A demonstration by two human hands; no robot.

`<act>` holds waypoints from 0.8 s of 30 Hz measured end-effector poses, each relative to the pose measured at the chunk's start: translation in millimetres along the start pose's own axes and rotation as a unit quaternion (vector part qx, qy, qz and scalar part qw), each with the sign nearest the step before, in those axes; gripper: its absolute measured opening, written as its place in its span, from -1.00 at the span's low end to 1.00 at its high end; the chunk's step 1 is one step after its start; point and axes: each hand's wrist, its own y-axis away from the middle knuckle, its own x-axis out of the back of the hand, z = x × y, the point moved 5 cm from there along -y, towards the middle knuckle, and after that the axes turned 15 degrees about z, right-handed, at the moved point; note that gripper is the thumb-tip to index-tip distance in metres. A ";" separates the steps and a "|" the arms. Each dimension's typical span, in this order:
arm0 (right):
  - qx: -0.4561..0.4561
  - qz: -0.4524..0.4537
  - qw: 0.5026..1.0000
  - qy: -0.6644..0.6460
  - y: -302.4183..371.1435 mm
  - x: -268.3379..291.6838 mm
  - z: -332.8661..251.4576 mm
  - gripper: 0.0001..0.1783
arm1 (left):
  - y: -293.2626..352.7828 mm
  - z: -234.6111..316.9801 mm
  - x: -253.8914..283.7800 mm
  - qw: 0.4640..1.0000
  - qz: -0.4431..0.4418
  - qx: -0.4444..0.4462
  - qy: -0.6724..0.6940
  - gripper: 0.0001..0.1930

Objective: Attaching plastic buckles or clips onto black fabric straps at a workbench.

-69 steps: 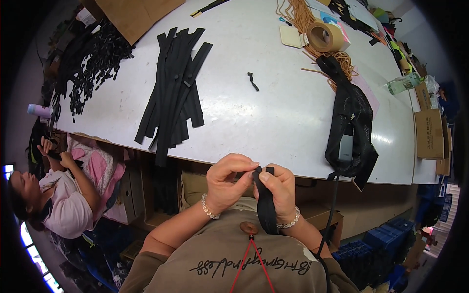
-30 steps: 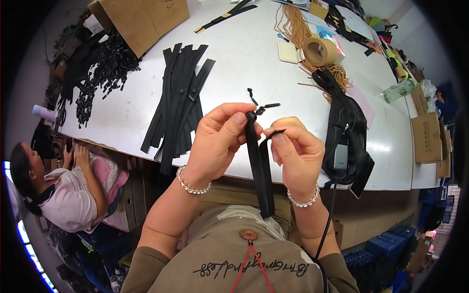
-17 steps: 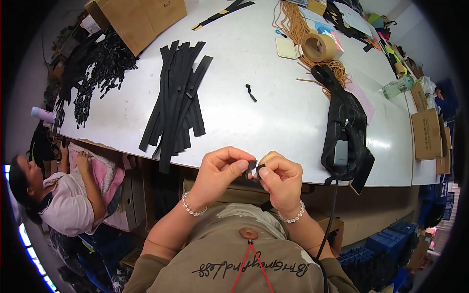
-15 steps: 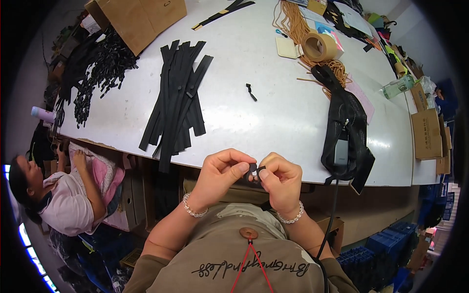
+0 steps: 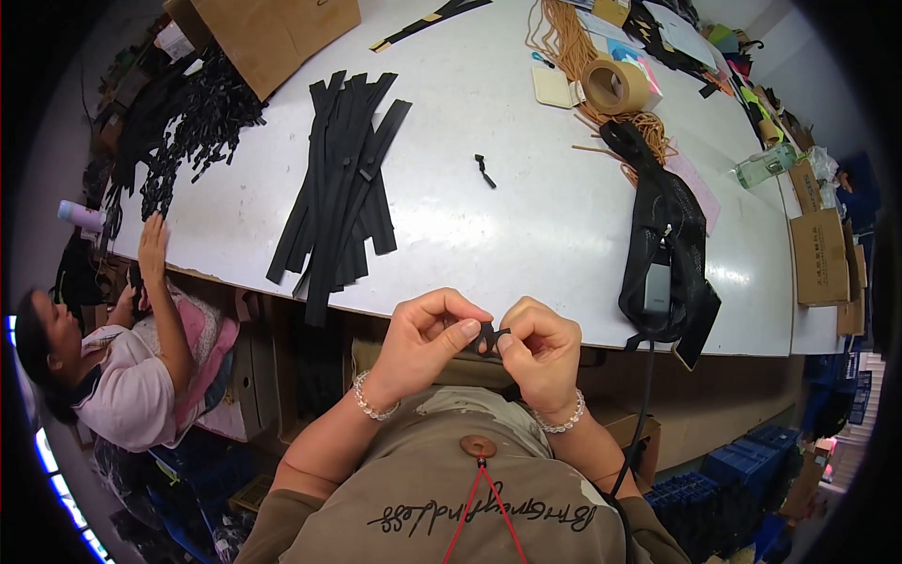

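Note:
Just off the table's near edge, my left hand point(image 5: 427, 334) and my right hand point(image 5: 542, 345) meet fingertip to fingertip. Both are closed in a pinch on a small black fabric piece point(image 5: 488, 338), the left on one end and the right on the other. Fingers cover much of it, so its full shape is hidden. Beyond my hands, a short black knotted tab point(image 5: 484, 171) lies alone on the white table point(image 5: 526, 244). To the left is a loose stack of flat black strips point(image 5: 329, 207), some hanging over the edge.
At the right lies a black mesh pouch point(image 5: 658, 226) with a grey device and cable. Behind it are a tape roll point(image 5: 613, 86) and tan cords point(image 5: 564, 42). Black tabs point(image 5: 202, 122) heap beside a cardboard box point(image 5: 272, 38) at far left. A co-worker point(image 5: 127, 376) sits at left.
The small piece between my fingertips has turned slightly; the white bit seen on it no longer shows. The co-worker's hand has reached up to the heap of black tabs.

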 end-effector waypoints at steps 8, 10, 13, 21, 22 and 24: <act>0.040 -0.014 0.996 0.073 2.7 1.5 -6.9 -0.84 | 2.9 2.5 -0.2 1.000 -0.010 0.006 -0.008 -0.94; 0.056 -0.017 0.992 0.111 4.0 2.0 -9.7 -0.85 | 3.6 2.5 0.2 1.000 -0.016 0.009 -0.017 -0.95; 0.060 -0.019 0.989 0.132 5.4 2.7 -11.1 -0.86 | 3.7 1.5 0.6 0.999 -0.026 0.011 -0.017 -0.95; 0.062 -0.032 0.988 0.140 6.4 -0.8 -20.4 -0.87 | 2.5 -6.6 1.6 0.998 -0.036 0.051 -0.003 -0.94; 0.065 -0.031 0.988 0.139 6.1 -1.9 -23.1 -0.87 | 2.3 -9.8 1.9 0.997 -0.038 0.068 0.006 -0.94; 0.069 -0.034 0.986 0.151 5.5 -2.9 -26.0 -0.86 | 3.1 -15.1 2.5 0.995 -0.035 0.087 0.025 -0.94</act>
